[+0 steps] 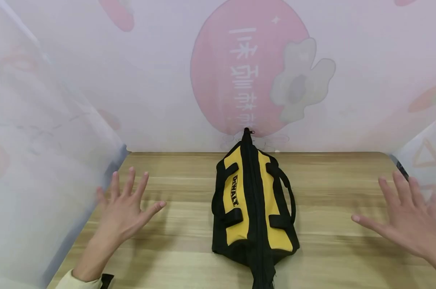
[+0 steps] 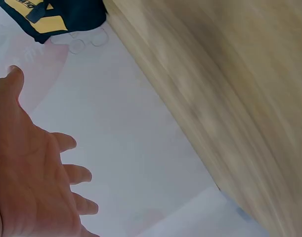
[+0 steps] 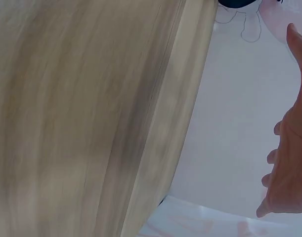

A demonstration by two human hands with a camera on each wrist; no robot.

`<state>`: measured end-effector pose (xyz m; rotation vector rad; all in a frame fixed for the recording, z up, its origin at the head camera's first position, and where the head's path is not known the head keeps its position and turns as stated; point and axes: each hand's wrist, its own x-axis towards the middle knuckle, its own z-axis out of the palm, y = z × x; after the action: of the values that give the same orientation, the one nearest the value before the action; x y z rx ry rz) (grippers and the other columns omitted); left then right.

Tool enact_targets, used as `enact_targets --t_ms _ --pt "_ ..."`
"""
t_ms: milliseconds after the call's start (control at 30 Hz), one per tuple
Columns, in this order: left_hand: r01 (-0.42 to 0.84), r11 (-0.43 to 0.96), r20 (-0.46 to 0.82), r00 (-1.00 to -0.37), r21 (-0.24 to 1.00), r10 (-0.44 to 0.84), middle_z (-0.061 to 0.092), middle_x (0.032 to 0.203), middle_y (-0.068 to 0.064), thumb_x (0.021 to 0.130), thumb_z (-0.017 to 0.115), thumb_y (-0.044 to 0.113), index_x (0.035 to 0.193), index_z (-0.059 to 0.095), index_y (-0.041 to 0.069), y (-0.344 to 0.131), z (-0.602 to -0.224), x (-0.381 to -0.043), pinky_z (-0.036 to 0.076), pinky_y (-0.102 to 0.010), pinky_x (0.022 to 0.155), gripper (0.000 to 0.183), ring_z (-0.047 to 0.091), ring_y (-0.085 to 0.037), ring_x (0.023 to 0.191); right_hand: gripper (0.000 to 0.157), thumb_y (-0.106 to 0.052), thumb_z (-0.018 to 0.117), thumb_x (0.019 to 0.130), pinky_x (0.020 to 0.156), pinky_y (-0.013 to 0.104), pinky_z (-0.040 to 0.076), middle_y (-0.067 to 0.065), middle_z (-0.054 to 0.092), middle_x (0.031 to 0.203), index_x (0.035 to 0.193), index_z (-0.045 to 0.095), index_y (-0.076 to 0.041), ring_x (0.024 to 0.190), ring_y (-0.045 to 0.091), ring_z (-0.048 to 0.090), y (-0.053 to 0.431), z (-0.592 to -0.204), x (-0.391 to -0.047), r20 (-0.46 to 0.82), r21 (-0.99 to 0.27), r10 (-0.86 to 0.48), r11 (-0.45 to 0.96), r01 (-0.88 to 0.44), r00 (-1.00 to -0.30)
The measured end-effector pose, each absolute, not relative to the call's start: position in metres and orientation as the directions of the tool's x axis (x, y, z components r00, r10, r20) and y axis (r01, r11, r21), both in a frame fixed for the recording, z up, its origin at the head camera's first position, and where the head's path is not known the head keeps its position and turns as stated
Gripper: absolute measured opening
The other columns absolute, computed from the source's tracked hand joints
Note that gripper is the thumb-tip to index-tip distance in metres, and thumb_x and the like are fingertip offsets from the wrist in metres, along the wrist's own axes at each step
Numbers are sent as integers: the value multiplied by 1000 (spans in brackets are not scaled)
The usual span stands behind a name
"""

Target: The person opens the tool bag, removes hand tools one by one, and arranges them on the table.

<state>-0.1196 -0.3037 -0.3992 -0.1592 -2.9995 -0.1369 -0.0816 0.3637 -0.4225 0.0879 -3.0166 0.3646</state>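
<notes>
Tool bag (image 1: 253, 204), yellow and black, zipped, lying lengthwise on wooden table (image 1: 330, 249).
Left hand (image 1: 125, 208) and right hand (image 1: 407, 220): fingers spread, empty, well apart; best approach symmetrically, grasping both handles.

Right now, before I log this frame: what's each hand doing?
Left hand: open, fingers spread, holding nothing, left of the bag.
Right hand: open, fingers spread, holding nothing.

Bright, even light; blurred wrist views

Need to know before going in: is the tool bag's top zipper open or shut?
Shut. The black zipper runs unbroken along the top of the tool bag, with no gap showing inside; both hands are clear of it.
</notes>
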Motion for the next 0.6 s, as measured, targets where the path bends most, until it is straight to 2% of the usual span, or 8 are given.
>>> enact_targets --t_ms 100,267,400,600 --pt "131 986 147 -982 104 115 -5 181 -14 99 49 79 175 12 26 -293 -398 -125 -8 -91 116 100 -17 -51 164 128 -68 75 89 110 83 -30 28 -18 176 172 3 -1 158 57 -26 357 -421 -85 130 -234 -63 968 -93 -989" --pt "155 978 125 -983 138 138 -1 182 -15 100 46 80 175 12 24 -275 -396 -136 -9 -88 119 100 -11 -52 165 126 -66 77 88 113 87 -22 31 -7 177 171 10 1 162 54 -19 343 -421 -94 166 -261 -97 955 -139 -981" --pt "189 966 132 -977 179 167 9 181 -17 100 48 78 174 17 21 -258 -395 -146 -5 -87 121 98 -4 -52 166 124 -65 77 87 117 86 -16 34 3 176 169 17 4 164 55 -10 332 -422 -101 195 -266 -124 948 -174 -973" --pt "243 945 165 -964 218 210 19 180 -16 100 50 77 173 23 20 -235 -395 -161 -1 -85 123 96 6 -49 167 122 -62 78 89 122 83 -12 34 3 176 171 12 1 164 56 -5 317 -419 -110 187 -324 -140 925 -196 -972"
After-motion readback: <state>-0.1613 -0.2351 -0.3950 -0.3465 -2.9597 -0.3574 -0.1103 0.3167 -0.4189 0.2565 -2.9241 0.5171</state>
